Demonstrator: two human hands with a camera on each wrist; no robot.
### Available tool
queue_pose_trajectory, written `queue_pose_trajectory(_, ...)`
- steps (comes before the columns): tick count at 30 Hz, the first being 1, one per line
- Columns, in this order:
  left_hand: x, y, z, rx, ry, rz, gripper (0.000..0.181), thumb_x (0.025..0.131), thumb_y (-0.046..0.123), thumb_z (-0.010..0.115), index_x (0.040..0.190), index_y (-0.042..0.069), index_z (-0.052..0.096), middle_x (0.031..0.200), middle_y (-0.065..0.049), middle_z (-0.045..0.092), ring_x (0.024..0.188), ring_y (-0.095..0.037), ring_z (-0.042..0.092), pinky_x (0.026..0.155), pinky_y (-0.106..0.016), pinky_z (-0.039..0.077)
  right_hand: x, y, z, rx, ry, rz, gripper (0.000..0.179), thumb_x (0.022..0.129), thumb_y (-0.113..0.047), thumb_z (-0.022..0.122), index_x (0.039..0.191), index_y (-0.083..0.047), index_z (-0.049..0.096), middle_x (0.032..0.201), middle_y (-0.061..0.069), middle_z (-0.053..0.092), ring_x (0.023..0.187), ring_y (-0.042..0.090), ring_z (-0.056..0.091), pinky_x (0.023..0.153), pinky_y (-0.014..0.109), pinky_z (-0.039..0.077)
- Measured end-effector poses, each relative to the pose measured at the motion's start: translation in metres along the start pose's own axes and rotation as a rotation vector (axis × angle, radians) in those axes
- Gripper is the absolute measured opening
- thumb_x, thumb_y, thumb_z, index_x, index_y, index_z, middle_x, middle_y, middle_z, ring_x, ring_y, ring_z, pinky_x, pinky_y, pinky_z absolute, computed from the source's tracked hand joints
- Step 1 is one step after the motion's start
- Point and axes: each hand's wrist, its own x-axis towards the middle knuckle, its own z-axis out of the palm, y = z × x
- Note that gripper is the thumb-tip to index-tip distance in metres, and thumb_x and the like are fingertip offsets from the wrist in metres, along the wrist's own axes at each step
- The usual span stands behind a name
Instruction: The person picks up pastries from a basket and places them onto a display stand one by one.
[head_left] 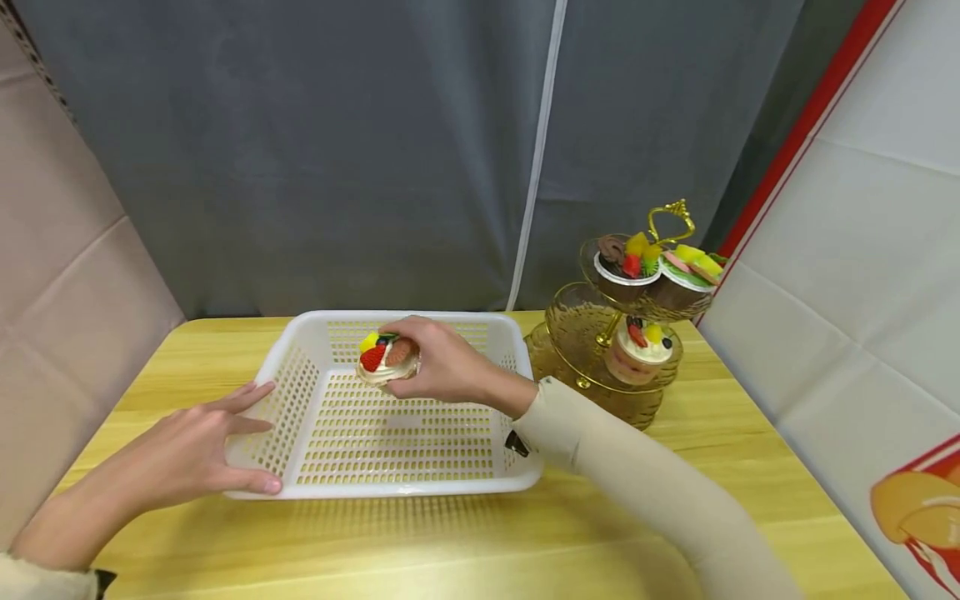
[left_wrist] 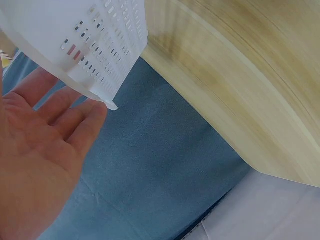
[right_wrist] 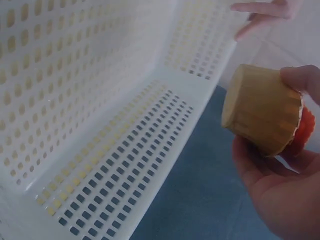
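Observation:
My right hand (head_left: 442, 362) grips a cupcake (head_left: 387, 360) topped with cream, a strawberry and other fruit, above the white plastic basket (head_left: 405, 488). In the right wrist view the cupcake's tan ridged cup (right_wrist: 260, 107) shows between thumb and fingers. My left hand (head_left: 191, 454) rests with spread fingers at the basket's left rim; in the left wrist view its fingertips touch the rim from outside. Under the raised cupcake, the basket's slotted floor shows bare. Part of the cupcake is covered by my right fingers.
Right of the basket stands a tiered gold stand (head_left: 585, 329). Its upper tier carries a chocolate cupcake (head_left: 626, 271) and a green-topped cupcake (head_left: 686, 279); a cream cupcake (head_left: 636, 354) sits lower. A grey curtain (head_left: 337, 167) hangs behind the wooden table (head_left: 360, 550).

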Motion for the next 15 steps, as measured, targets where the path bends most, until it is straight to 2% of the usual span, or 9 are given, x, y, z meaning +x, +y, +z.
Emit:
queue_pose_trajectory(2, -0.001, 0.0, 0.0, 0.003, 0.002, 0.003, 0.086, 0.062, 0.076, 0.075, 0.107, 0.003, 0.077, 0.144, -0.022, 0.052, 0.102, -0.04, 0.067, 0.072, -0.057, 0.05, -0.005, -0.002, -0.008, 0.014, 0.023, 0.011, 0.059, 0.074, -0.017, 0.085, 0.127, -0.004, 0.063, 0.095, -0.002, 0.065, 0.094, 0.01, 0.058, 0.086, 0.02, 0.045)
queue_pose_trajectory(8, 0.001, 0.0, 0.0, 0.009, 0.002, 0.012, 0.086, 0.062, 0.076, 0.075, 0.108, 0.003, 0.076, 0.144, -0.023, 0.051, 0.106, -0.044, 0.065, 0.072, -0.06, 0.05, -0.022, -0.005, -0.028, -0.007, 0.062, 0.042, 0.062, 0.074, -0.021, 0.086, 0.13, -0.007, 0.062, 0.116, 0.001, 0.064, 0.1, 0.011, 0.059, 0.086, 0.022, 0.047)
queue_pose_trajectory(15, -0.001, 0.0, 0.0, -0.003, -0.005, 0.003, 0.086, 0.063, 0.075, 0.075, 0.108, 0.002, 0.076, 0.145, -0.024, 0.05, 0.104, -0.043, 0.065, 0.074, -0.058, 0.051, -0.04, -0.002, -0.04, 0.002, 0.096, 0.048, 0.063, 0.074, -0.02, 0.085, 0.131, -0.007, 0.061, 0.121, 0.002, 0.064, 0.097, 0.011, 0.061, 0.083, 0.024, 0.05)
